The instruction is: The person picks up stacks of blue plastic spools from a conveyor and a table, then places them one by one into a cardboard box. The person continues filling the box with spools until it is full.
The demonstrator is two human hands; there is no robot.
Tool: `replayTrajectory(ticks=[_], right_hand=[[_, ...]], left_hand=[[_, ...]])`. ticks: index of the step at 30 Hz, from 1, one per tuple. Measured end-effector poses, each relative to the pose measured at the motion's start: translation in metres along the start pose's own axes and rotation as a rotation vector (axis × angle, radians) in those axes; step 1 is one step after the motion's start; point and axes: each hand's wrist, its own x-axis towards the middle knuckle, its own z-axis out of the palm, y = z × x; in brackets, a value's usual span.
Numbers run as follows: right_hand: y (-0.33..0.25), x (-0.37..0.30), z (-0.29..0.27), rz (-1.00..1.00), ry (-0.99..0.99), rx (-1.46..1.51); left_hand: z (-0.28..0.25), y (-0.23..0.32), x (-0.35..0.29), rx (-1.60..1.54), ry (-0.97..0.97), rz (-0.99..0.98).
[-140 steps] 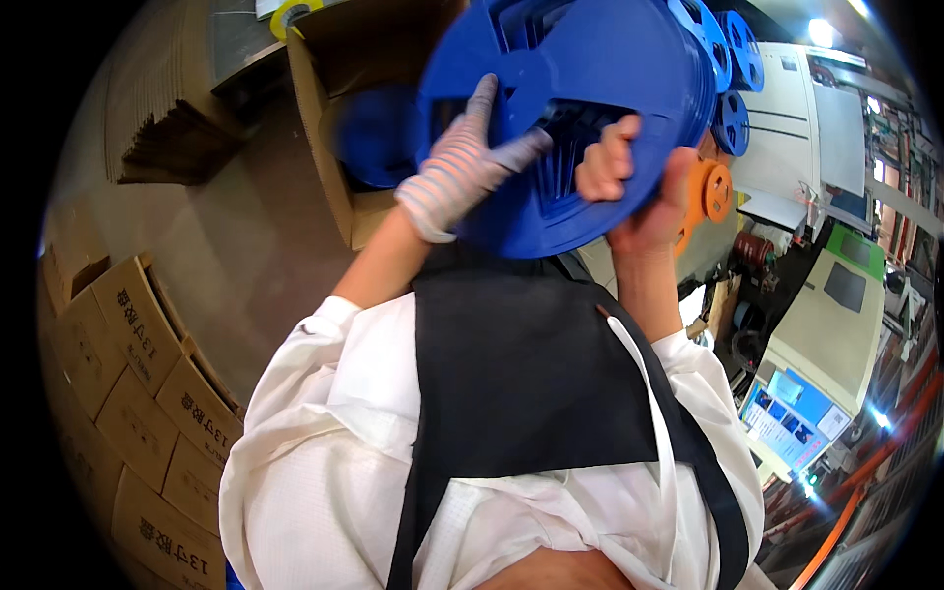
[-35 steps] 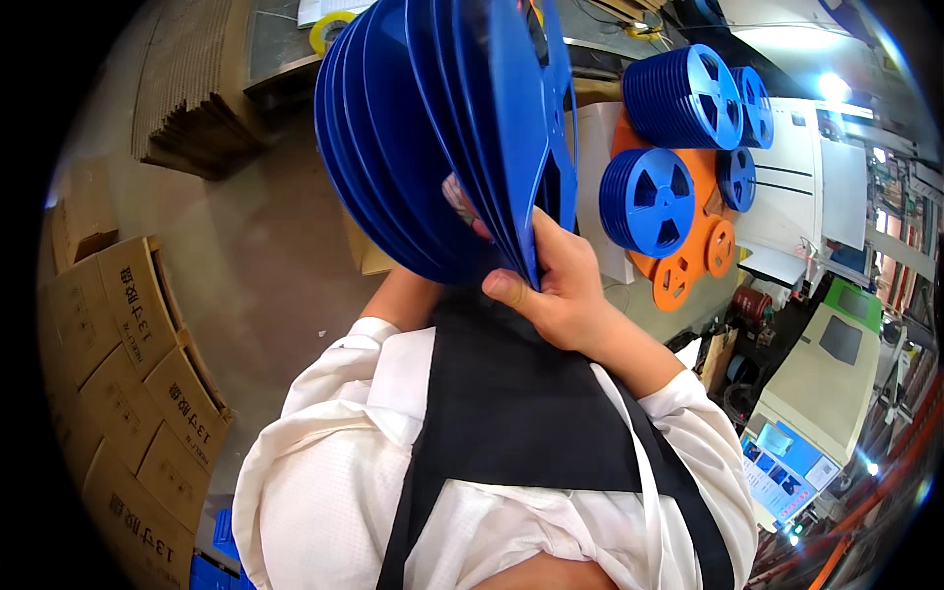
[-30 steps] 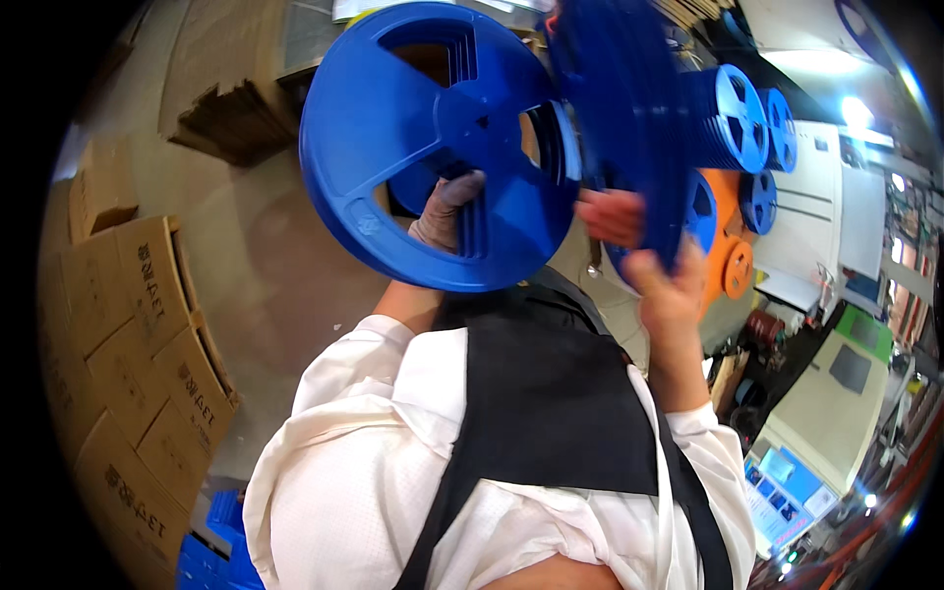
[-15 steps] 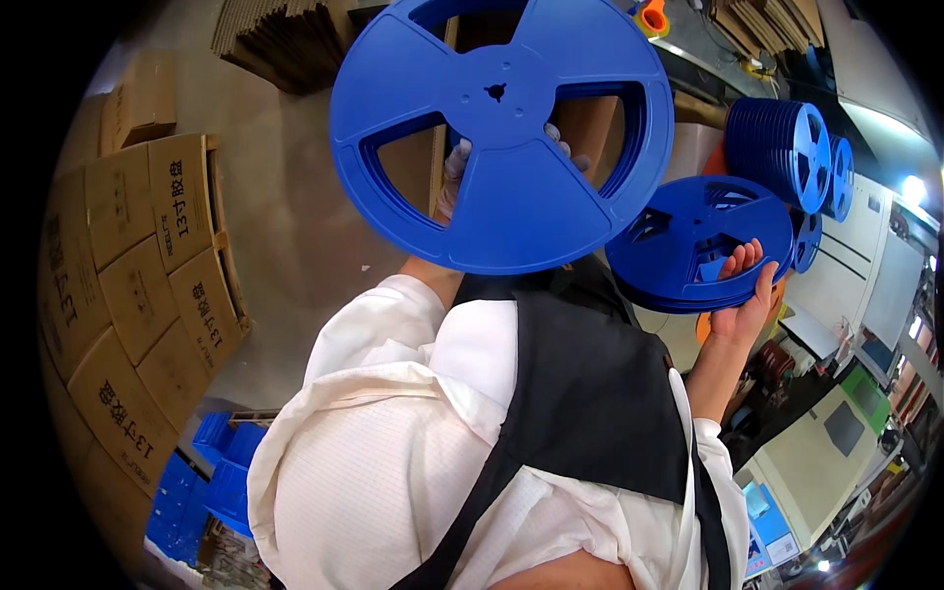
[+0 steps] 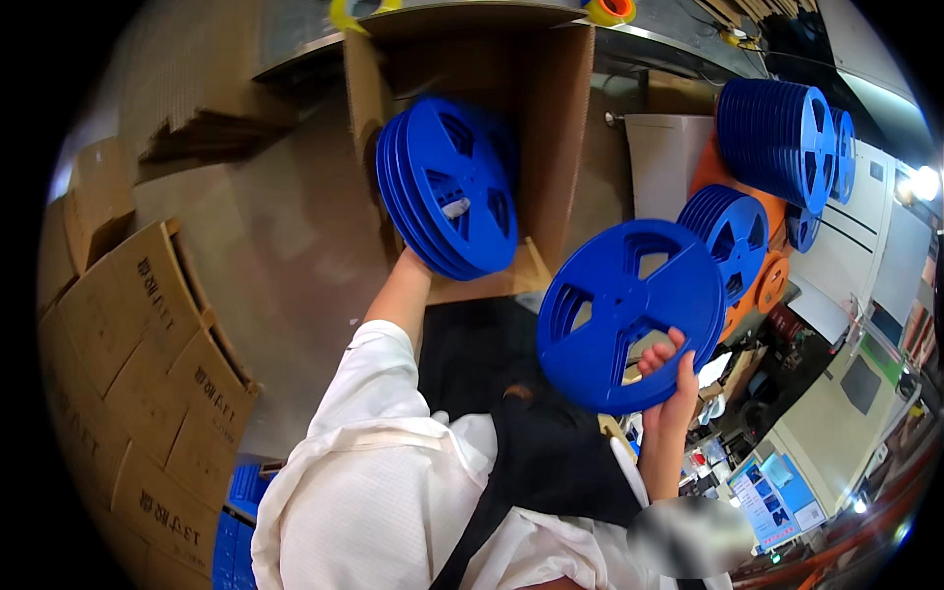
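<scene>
A stack of several blue plastic reels [image 5: 475, 179] stands tilted at the mouth of an open cardboard box [image 5: 556, 128]. My left hand [image 5: 455, 207] is closed on this stack; its fingers show through a cutout, and the rest is behind the reels. To the right of the box, my right hand [image 5: 674, 379] grips a second stack of blue reels [image 5: 634, 295] by the lower rim, fingers through a cutout and thumb outside.
More blue reels [image 5: 762, 138] stand in rows on an orange support [image 5: 703, 167] at the right. Closed cartons [image 5: 147, 393] are piled at the left. A tape roll [image 5: 610, 10] lies on the metal bench behind the box. Blue bins [image 5: 231, 551] are at lower left.
The left stack has moved away from me, down to the box, which now shows. The right stack has come left and lower, uncovering a row of reels behind it.
</scene>
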Motion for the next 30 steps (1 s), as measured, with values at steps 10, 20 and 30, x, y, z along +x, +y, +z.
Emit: replayTrajectory(ticks=[10,20,30], right_hand=[[0.005,0.028,0.009,0.027,0.205,-0.155],[-0.023,0.025,0.046,0.013,0.054,-0.157],[-0.075,0.004,0.0,-0.202,-0.271,0.368]], left_hand=[[-0.109,0.008,0.12,0.148,0.453,-0.092],[-0.127,-0.037,0.012,0.329,0.529,-0.021],[0.021,-0.003,-0.035,0.533,0.267,0.313]])
